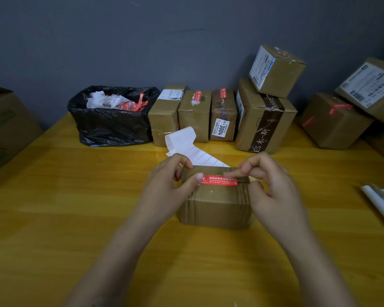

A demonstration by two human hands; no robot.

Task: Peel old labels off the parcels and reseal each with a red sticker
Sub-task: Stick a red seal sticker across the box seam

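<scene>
A small brown cardboard parcel [215,204] sits on the yellow table [75,218] in front of me. A red sticker [217,181] with white print lies along its top edge. My left hand [169,187] grips the parcel's left end, and its thumb presses the sticker's left end. My right hand [273,187] is at the parcel's right end, its index finger pressing on the sticker, the other fingers curled. A curled white backing strip [186,142] lies just behind the parcel.
A black-lined bin [111,120] holding crumpled white and red scraps stands at the back left. A row of parcels [195,114] and stacked boxes [275,69] line the wall. More boxes [341,120] sit at right, a large carton [5,125] at left, papers [381,202] at the right edge.
</scene>
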